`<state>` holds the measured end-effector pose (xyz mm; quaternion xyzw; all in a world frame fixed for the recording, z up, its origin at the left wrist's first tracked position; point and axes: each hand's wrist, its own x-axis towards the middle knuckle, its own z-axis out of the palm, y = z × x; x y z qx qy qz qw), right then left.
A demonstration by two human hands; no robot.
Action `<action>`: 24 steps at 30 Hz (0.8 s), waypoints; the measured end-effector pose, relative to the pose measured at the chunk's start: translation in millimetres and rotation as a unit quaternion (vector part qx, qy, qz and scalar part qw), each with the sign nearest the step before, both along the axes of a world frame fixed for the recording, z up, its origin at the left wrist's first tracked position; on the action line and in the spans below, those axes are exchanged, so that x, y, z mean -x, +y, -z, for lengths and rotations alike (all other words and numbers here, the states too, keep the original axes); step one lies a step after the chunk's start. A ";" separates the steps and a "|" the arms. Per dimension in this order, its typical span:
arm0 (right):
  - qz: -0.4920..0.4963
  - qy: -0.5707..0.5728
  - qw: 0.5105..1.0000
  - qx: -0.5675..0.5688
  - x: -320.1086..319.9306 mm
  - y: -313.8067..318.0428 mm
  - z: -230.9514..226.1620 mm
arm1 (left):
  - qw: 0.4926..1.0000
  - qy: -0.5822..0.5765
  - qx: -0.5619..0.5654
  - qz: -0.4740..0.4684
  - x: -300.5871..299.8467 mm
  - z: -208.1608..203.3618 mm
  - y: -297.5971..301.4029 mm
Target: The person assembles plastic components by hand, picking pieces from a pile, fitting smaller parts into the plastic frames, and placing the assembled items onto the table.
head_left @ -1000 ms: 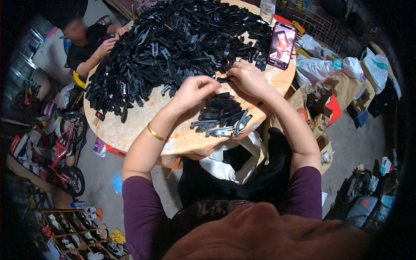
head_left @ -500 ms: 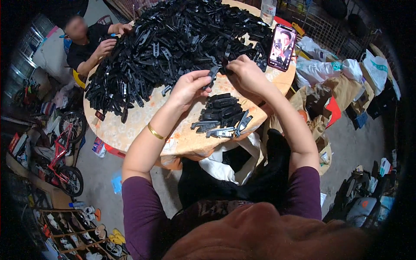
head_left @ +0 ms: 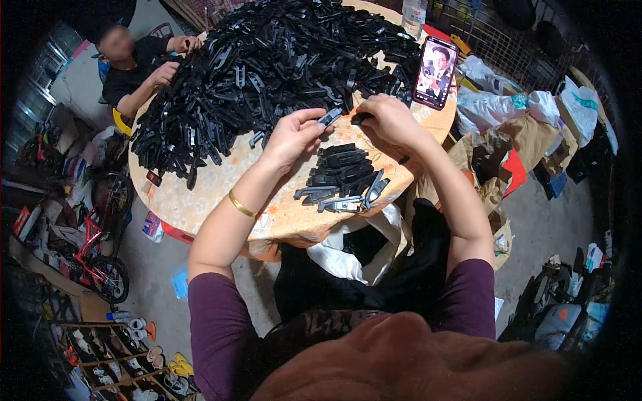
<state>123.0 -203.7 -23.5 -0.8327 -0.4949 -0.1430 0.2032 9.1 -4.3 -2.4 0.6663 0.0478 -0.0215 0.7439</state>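
Observation:
Between the thumb and fingers of my left hand [head_left: 294, 138] is a slim black plastic part [head_left: 330, 117], its tip pointing up and to the right. My right hand [head_left: 390, 119] pinches a small dark piece [head_left: 361, 118] a short way to the right of it; its exact shape is hard to make out. Just beyond both hands rises a big heap of similar black plastic parts [head_left: 267, 60]. Nearer to me, below my hands, a small stack of black parts [head_left: 344, 167] lies on the cloth, with a few set askew at its front.
The round table has a peach patterned tablecloth [head_left: 231, 177]. A phone [head_left: 436, 72] showing a video stands at the right, near a clear bottle [head_left: 413, 17]. Another person's hand [head_left: 162, 73] is at the heap's left side. Bags [head_left: 498, 110] crowd the right; a white sack [head_left: 341, 257] hangs by my lap.
My right hand has drawn back slightly from the heap toward me, with the dark piece in its fingers. The part in my left hand has tilted flatter. The other person's hands shifted slightly.

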 end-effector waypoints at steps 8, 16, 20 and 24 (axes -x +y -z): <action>-0.124 0.021 0.977 -0.174 34.5 20.8 -18.4 | 1.000 -0.004 -0.020 0.014 2.9 4.1 -3.9; -0.112 -0.083 0.984 -0.113 41.9 21.1 -14.6 | 0.996 -0.009 0.035 0.084 2.2 4.6 -2.7; -0.109 -0.096 0.979 -0.145 47.9 25.3 -13.1 | 0.997 -0.036 0.039 0.057 5.0 2.6 -6.0; -0.118 0.154 0.960 -0.204 41.1 22.4 -15.0 | 0.990 -0.126 0.001 0.056 6.4 -2.9 -4.6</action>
